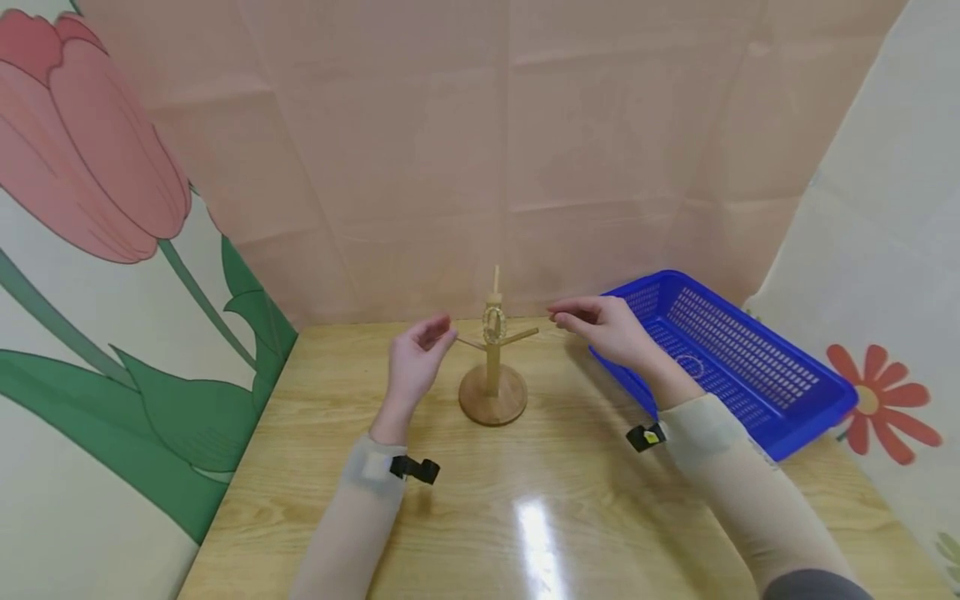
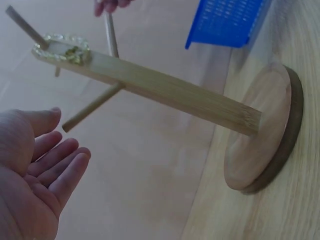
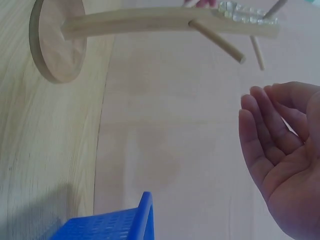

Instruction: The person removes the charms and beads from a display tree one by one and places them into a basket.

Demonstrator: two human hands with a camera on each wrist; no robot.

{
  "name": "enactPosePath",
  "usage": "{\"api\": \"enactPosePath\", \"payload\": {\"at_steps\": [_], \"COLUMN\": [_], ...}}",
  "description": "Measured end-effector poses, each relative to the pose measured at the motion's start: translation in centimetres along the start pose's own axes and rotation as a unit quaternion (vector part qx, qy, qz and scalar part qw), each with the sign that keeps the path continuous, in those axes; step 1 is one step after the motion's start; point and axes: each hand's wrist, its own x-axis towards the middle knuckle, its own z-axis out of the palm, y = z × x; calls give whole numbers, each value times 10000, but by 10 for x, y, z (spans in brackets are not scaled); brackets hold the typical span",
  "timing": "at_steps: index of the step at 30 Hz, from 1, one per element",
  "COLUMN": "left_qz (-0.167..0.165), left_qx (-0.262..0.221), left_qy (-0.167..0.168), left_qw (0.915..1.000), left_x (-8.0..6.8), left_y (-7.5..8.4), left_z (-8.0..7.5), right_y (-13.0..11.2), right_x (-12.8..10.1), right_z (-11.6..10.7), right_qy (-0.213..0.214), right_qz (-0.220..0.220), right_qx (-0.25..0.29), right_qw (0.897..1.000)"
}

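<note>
Centrally, both empty hands, left hand point(image 1: 415, 360) and right hand point(image 1: 603, 329), hover loosely open flanking the pegged wooden stand point(image 1: 492, 367), where a beaded bracelet point(image 1: 493, 323) hangs.

Place: a staged recording booth.
Walls: pink paper backdrop point(image 1: 510, 150), flower-printed side panels point(image 1: 90, 250).
Surface: glossy wooden table point(image 1: 525, 517).

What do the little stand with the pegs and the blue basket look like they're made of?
The stand looks like light, unpainted wood, possibly bamboo: fine grain lines run along its post, and the round base shows a darker edge. The blue basket looks like moulded plastic: uniform glossy colour and a regular grid of slots in its walls and floor.
</note>
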Motion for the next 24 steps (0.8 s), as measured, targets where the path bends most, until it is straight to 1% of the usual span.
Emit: {"api": "enactPosePath", "payload": {"at_steps": [3, 6, 10, 18, 24], "left_qz": [-130, -237, -286, -409, -402], "left_qx": [119, 144, 158, 7, -177], "left_qy": [-153, -219, -231, -247, -219], "left_qw": [9997, 9994, 9992, 9989, 9988], "left_x": [0, -1, -2, 0, 0], "left_y": [-6, -10, -12, -14, -16], "left_z": [-1, -2, -2, 0, 2], "right_y": [-6, -8, -8, -7, -15], "right_x": [-2, -2, -2, -1, -1], "right_z": [3, 5, 7, 14, 20], "right_qy": [2, 1, 55, 133, 231], "right_qz": [-26, -80, -151, -156, -90], "right_qx": [71, 103, 131, 456, 767], "right_qw": [10000, 9999, 9998, 9988, 9967]}}
